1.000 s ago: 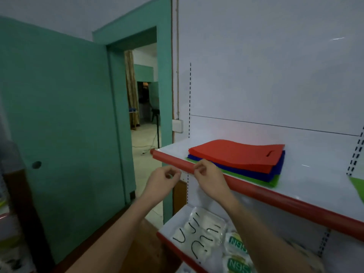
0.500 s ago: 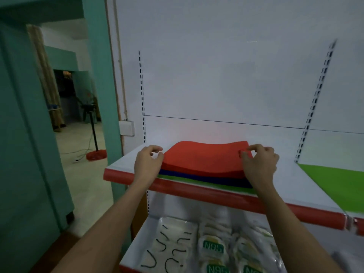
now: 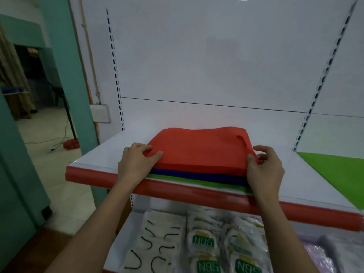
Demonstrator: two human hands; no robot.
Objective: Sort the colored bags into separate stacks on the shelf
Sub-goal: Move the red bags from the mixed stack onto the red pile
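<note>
While a person stood facing a white shelf with a red front edge, both hands gripped a stack of flat bags near that edge. The left hand pinched the left corner of the red bags on top; the right hand pinched their right corner. Blue bags and green bags lay beneath. A separate green bag lay to the right. Packaged N95 masks filled the lower shelf.
</note>
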